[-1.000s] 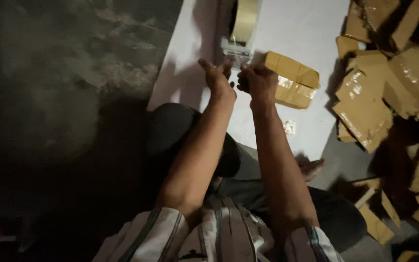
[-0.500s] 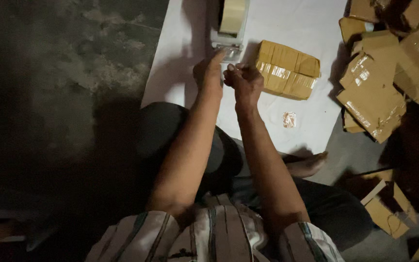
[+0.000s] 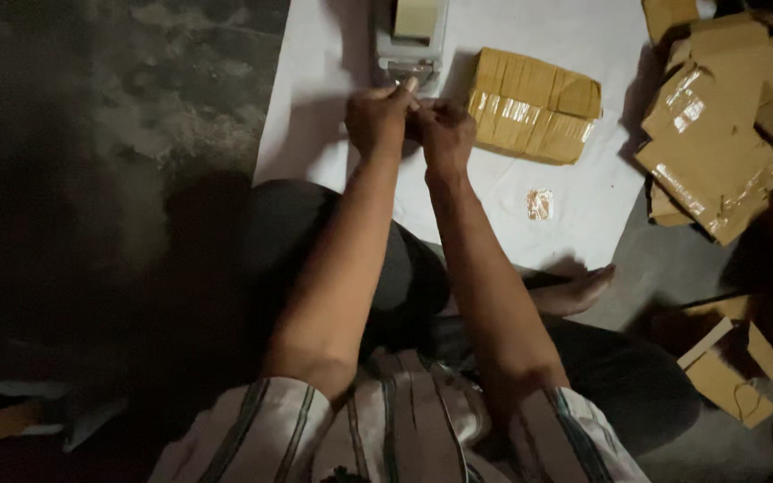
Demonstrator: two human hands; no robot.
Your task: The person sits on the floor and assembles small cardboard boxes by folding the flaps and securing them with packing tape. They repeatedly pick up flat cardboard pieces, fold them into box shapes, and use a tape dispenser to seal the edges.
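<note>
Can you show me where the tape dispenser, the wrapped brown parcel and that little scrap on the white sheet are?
tape dispenser [image 3: 411, 40]: head view, on its grey body.
wrapped brown parcel [image 3: 531, 105]: head view, middle of its taped top.
little scrap [image 3: 539, 203]: head view, its centre.

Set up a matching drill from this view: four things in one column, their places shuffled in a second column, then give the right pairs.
Things:
1. tape dispenser
2. taped brown parcel
3. small crumpled scrap
4. pile of brown parcels

Places:
A. heaped off the white sheet's right edge
B. at the top of the sheet, just beyond both hands
C. alone on the sheet, nearer the person than the parcel
D. flat on the sheet, right of the right hand

Pairs: 1-B, 2-D, 3-C, 4-A
</note>
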